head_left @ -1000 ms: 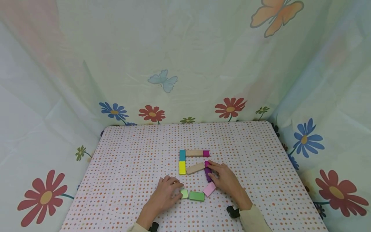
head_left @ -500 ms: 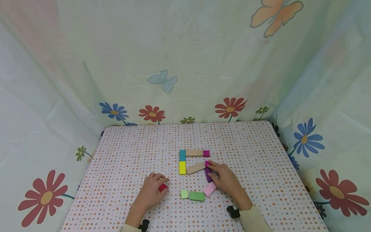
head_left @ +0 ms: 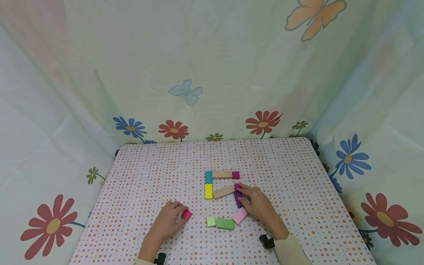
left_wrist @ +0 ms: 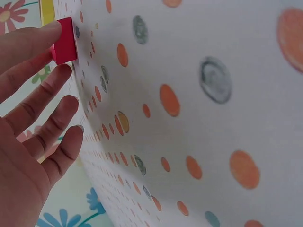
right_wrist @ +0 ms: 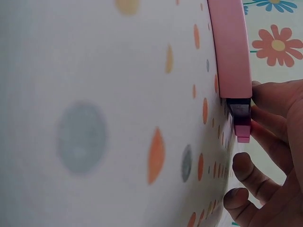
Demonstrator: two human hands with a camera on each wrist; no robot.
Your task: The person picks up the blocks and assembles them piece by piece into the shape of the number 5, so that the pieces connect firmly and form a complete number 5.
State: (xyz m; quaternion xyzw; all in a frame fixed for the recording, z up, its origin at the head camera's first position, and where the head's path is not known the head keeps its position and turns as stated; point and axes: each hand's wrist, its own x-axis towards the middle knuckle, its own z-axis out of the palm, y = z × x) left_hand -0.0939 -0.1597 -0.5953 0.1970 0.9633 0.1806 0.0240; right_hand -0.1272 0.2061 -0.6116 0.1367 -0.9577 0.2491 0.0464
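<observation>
My left hand (head_left: pixel 167 222) pinches a small red-pink block (head_left: pixel 187 215) between thumb and fingers, low over the dotted tabletop. In the left wrist view the red block (left_wrist: pixel 65 41) sits at the thumb tip, the other fingers spread apart. At the right, my right hand (head_left: pixel 260 208) rests its thumb and fingertips along the side of a dark purple block (head_left: pixel 238 199) and the small magenta block (head_left: pixel 236 187) at its far end. A pink block (head_left: pixel 239 215) lies just below them, its long side filling the top of the right wrist view.
A teal block (head_left: pixel 208 177), a yellow block (head_left: pixel 208 191), an upper wooden block (head_left: pixel 222 175), a slanted wooden block (head_left: pixel 223 192) and another magenta block (head_left: pixel 236 175) lie behind. In front are a green block (head_left: pixel 225 223) and a small light green block (head_left: pixel 211 221).
My left hand has drawn left, away from the light green block, and the red block has come into view at its fingertips. My right hand and the other blocks have stayed put.
</observation>
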